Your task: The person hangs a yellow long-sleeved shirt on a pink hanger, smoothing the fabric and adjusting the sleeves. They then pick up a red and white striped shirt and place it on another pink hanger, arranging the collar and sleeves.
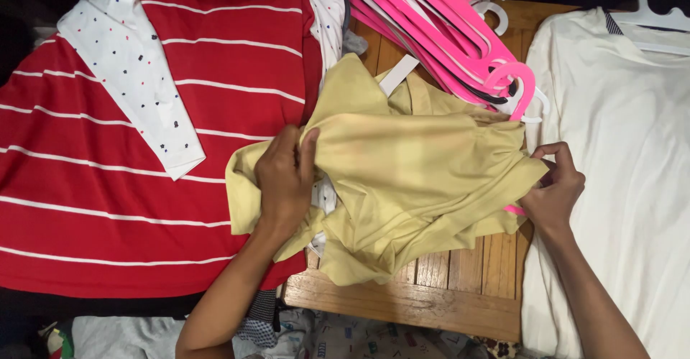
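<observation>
A pale yellow garment [410,179] lies crumpled on a wooden table [431,294]. My left hand [286,183] grips its left side, with fingers curled over a fold of the cloth. At the garment's right edge, my right hand [552,190] pinches the fabric, and a bit of pink hanger [514,209] shows just below it. A white tag [397,75] sticks out near the garment's top.
A red shirt with white stripes [108,186] lies at left under a white dotted sleeve [133,71]. A stack of pink hangers [445,28] sits at the top. A white shirt [618,172] on a white hanger [658,14] lies at right.
</observation>
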